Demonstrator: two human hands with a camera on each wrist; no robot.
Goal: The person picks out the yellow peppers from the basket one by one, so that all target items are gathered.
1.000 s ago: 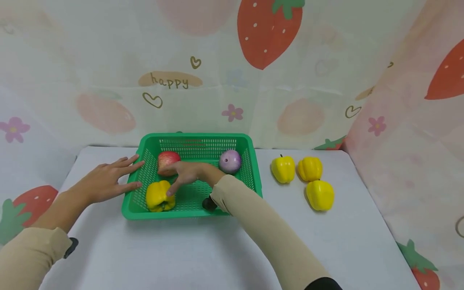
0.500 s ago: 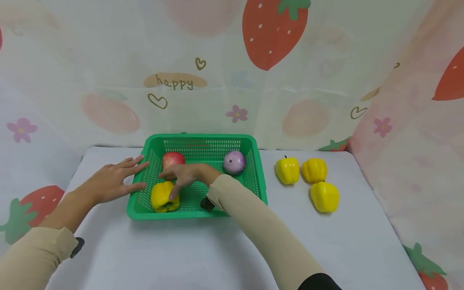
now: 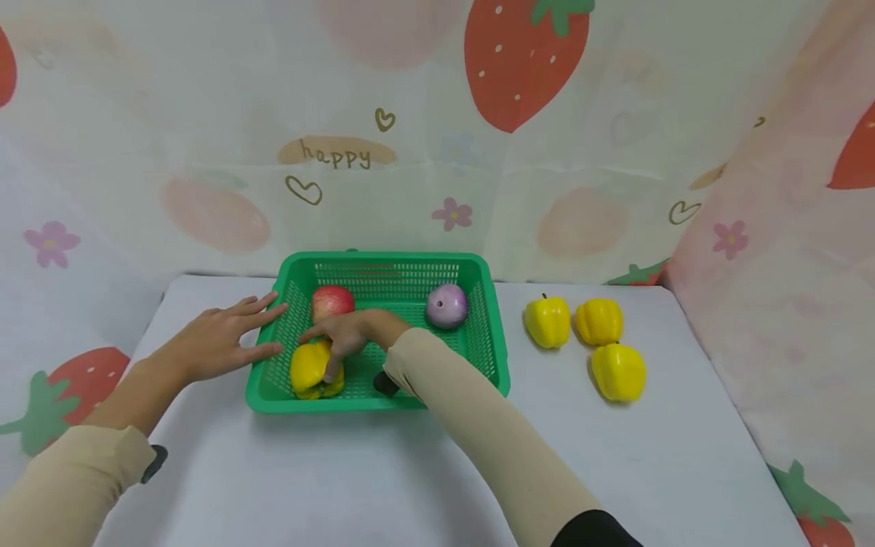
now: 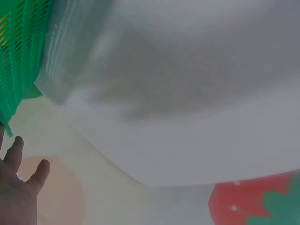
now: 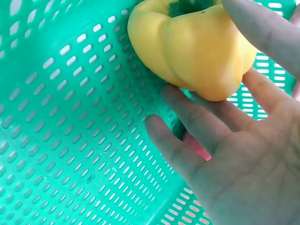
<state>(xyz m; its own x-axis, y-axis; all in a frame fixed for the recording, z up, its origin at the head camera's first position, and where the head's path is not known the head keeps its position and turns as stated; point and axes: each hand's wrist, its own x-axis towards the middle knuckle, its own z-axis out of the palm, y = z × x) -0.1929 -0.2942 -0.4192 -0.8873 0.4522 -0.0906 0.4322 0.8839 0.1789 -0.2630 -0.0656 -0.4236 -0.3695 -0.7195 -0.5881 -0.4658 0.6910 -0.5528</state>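
In the head view, my right hand (image 3: 347, 334) reaches into a green plastic basket (image 3: 376, 406) and holds a yellow bell pepper (image 3: 309, 368) at its front left corner. The right wrist view shows the thumb (image 5: 269, 35) on one side of the pepper and the fingers (image 5: 199, 119) on the other. My left hand (image 3: 215, 339) lies with spread fingers at the basket's left rim. Just behind the right hand sits a red apple (image 3: 333, 301). A purple, onion-like round vegetable (image 3: 447, 306) rests at the right inside the basket.
Three more yellow bell peppers stand on the white table to the right: one at the left (image 3: 548, 322), one behind (image 3: 598, 321) and one in front (image 3: 618, 372). A strawberry-print cloth backdrop (image 3: 410, 91) rises behind the basket.
My right fingers have come down from over the apple to the pepper's far side, with the thumb lower on its near side. The left hand stays at the rim. The head view has shifted slightly.
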